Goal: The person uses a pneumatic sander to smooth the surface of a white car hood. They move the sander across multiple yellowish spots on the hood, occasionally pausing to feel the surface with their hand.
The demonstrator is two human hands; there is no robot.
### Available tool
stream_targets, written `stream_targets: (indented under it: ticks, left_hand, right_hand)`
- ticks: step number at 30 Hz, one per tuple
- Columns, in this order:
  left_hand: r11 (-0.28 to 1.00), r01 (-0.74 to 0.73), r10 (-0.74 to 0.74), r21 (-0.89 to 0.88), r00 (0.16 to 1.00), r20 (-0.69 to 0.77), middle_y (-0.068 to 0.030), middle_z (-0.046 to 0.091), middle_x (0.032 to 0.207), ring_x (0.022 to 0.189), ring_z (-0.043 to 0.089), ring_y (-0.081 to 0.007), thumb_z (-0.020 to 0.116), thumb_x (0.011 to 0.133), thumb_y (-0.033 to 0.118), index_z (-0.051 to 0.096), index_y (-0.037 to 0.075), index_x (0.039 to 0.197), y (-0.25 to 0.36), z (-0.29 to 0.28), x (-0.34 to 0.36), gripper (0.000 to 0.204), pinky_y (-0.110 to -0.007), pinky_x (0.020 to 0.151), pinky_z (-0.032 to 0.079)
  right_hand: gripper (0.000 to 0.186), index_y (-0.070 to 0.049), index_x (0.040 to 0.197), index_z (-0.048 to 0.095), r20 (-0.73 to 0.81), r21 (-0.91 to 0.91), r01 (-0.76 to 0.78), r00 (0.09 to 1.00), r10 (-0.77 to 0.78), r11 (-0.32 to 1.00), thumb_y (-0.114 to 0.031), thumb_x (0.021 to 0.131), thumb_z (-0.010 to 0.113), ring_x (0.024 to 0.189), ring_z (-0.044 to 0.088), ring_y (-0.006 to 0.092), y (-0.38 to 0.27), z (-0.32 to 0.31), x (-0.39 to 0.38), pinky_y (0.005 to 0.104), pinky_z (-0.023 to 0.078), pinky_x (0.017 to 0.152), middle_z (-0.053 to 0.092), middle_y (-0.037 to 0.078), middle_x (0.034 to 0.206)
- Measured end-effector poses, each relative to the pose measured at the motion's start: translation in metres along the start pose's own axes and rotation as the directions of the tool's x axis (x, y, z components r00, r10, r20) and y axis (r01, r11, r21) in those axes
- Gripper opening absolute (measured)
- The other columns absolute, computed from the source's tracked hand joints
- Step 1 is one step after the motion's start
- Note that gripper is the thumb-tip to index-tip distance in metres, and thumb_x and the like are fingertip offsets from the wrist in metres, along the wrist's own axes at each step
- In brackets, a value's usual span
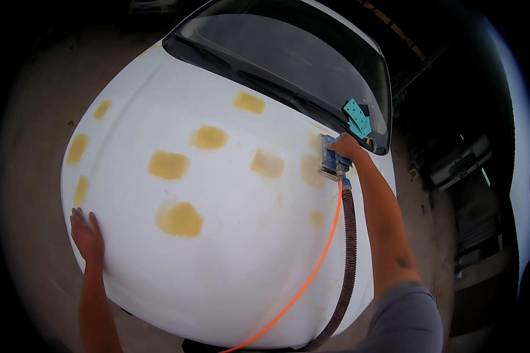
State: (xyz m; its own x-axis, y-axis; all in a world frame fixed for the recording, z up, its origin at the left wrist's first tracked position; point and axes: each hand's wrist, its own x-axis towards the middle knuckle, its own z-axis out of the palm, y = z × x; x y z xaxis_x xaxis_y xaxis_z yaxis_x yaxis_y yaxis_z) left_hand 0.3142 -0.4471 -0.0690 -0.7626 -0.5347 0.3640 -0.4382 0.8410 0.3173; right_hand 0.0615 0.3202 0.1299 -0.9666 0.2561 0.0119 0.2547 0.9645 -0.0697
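My right hand point(343, 146) grips a blue power sander point(328, 159), its flat pad against the white car hood point(229, 265) near the windshield's right corner. From the sander's near end run an orange air hose point(305, 286) and a dark ribbed dust hose point(348, 253), both trailing toward me over the hood. Faded yellowish filler point(313, 172) shows beside the pad. At the hood's left edge my left hand point(87, 236) lies flat with fingers stretched, just below a yellow filler patch point(80, 189). It holds nothing.
Several more yellow patches point(168, 165) dot the hood. Perforated turquoise sanding sheets point(357, 119) lie at the windshield's point(277, 53) lower right corner, by a tape roll point(370, 143). Wipers point(271, 82) run along the glass's base. Another vehicle point(153, 6) stands far back left.
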Motion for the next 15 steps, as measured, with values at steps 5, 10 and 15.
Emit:
stream_targets:
  ticks: [5,10,15]
  left_hand:
    - [1.000,0.001,-0.001,0.003,1.000,0.006,-0.0235,0.047,0.159,0.150,0.041,-0.0395,0.051,0.110,0.035,0.049,-0.007,0.151,0.017,-0.008,0.007,0.058,-0.046,0.125,0.030]
    - [0.993,0.035,-0.033,-0.115,0.999,0.020,-0.0221,0.047,0.160,0.150,0.040,-0.0378,0.051,0.110,0.035,0.048,-0.006,0.152,0.026,0.008,0.006,0.058,-0.045,0.125,0.029]
    - [0.998,0.066,-0.066,-0.009,0.998,0.018,-0.0209,0.045,0.161,0.152,0.038,-0.0364,0.050,0.110,0.035,0.048,-0.005,0.152,0.013,-0.009,0.003,0.058,-0.045,0.126,0.029]
  right_hand:
    - [0.087,0.010,0.133,0.060,0.016,-0.004,0.019,1.000,-0.019,1.000,-0.050,0.076,0.087,0.118,0.069,0.0381,0.012,-0.019,-0.030,0.0413,0.054,0.098,0.069,0.028,0.128]
    - [0.085,0.010,0.131,0.061,-0.037,-0.001,-0.111,0.993,0.111,0.994,-0.049,0.076,0.088,0.116,0.069,0.0374,0.052,-0.026,-0.013,0.0425,0.055,0.097,0.070,0.027,0.125]
    - [0.087,0.015,0.128,0.061,-0.128,0.006,0.096,0.987,-0.095,0.995,-0.048,0.075,0.088,0.115,0.070,0.0363,0.008,-0.002,-0.021,0.0419,0.055,0.097,0.071,0.031,0.122]
